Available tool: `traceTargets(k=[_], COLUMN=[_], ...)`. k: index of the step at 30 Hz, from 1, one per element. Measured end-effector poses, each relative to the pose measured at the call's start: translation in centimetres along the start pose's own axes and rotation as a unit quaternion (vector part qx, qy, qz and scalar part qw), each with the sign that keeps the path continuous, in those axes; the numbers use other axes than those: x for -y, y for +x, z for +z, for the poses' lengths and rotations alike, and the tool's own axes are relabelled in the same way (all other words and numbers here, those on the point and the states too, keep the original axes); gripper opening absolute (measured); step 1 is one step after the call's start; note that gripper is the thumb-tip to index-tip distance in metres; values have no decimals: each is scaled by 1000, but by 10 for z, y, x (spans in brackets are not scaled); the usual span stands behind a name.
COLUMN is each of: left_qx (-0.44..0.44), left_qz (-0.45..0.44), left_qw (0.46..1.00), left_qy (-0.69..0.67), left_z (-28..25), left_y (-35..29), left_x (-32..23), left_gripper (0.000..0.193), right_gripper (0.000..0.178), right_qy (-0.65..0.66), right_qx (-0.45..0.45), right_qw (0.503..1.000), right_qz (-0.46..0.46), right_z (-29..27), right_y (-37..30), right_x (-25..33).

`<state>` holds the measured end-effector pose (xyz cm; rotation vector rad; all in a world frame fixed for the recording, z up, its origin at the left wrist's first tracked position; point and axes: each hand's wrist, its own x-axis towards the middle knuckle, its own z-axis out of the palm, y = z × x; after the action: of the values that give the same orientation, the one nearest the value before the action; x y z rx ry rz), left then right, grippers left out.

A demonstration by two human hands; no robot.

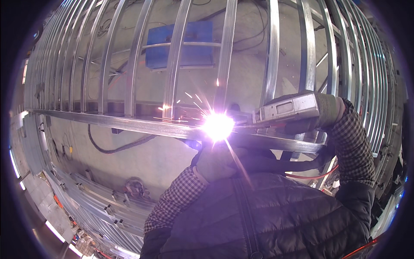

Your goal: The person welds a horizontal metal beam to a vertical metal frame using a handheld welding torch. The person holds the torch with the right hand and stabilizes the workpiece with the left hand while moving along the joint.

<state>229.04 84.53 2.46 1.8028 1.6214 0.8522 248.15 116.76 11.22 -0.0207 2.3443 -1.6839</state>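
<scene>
A blinding white arc with flying sparks burns on the long metal rail, where an upright square tube meets it. My right hand, in a grey-green glove, is wrapped round a silver, boxy welding gun whose front end points left at the arc. My left hand, also gloved, is just below the glare, close to the rail. Its fingers are washed out by the light, so I cannot make out whether they grip anything. Checked sleeves and a dark quilted jacket show at both arms.
Many parallel metal tubes form a frame across the far side. Behind them a blue box sits on the grey floor. A dark cable loops under the rail, and a red hose runs at the right. Stacked metal tubes lie at the lower left.
</scene>
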Motion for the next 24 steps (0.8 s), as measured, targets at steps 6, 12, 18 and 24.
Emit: traceTargets(k=[6, 12, 18, 24], left_qx=[99, 113, 166, 147], left_qz=[-75, -48, -29, 12], left_qw=[989, 987, 975, 978], left_qy=[-78, -101, -147, -148], left_z=[-4, 5, 24, 38], left_y=[-1, 21, 53, 66], left_x=[-15, -33, -51, -59], left_gripper=[53, 58, 46, 41], right_gripper=[57, 56, 59, 56], right_qy=[-54, -20, 29, 46], right_qx=[9, -29, -2, 19], right_qw=[998, 999, 996, 994], right_qz=[25, 13, 82, 97], right_z=[-7, -20, -26, -21], right_y=[-6, -41, -89, -101], right_x=[10, 10, 10, 6])
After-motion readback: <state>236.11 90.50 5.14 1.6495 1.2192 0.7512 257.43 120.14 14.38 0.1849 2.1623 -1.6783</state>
